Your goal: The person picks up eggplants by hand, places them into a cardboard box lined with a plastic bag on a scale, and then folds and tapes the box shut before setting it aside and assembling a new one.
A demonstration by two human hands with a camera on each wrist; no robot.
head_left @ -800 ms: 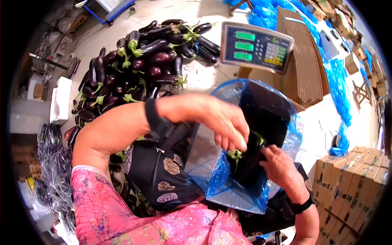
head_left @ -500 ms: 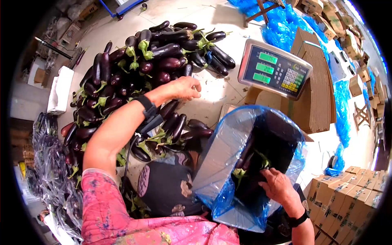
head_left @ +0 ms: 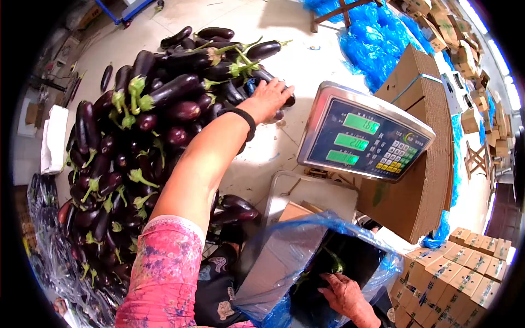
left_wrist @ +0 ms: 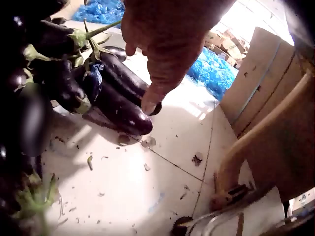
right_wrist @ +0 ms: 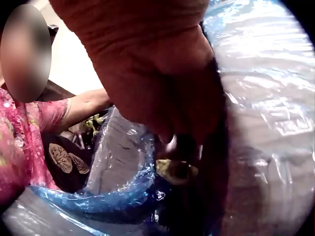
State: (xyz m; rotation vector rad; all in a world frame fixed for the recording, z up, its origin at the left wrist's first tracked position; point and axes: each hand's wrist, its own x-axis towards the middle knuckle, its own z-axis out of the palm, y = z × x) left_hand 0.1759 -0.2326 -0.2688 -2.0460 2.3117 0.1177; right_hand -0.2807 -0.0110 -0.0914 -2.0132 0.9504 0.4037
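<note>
My left hand (head_left: 268,101) reaches over the right edge of a large heap of eggplants (head_left: 178,90), fingers extended. In the left wrist view its thumb lies at the blunt end of a glossy dark eggplant (left_wrist: 123,78), with another eggplant (left_wrist: 120,110) just beside it. Low in the head view, my right hand (head_left: 347,299) is down inside a box lined with a clear blue plastic bag (head_left: 281,259). Its fingers grip an eggplant (right_wrist: 183,146) near the green stem end; the deeper contents are lost in shadow.
A scale with a lit display panel (head_left: 361,131) stands beyond the box, its metal platform (head_left: 276,191) below. Flattened cardboard (head_left: 437,180) leans behind it. Stacked cartons (head_left: 443,284) are at right, blue plastic (head_left: 377,49) at the back, bagged eggplants (head_left: 46,229) at left.
My left hand has moved from over the box across to the heap's far right edge. The right hand stays in the box. The head view has shifted toward the heap and scale.
</note>
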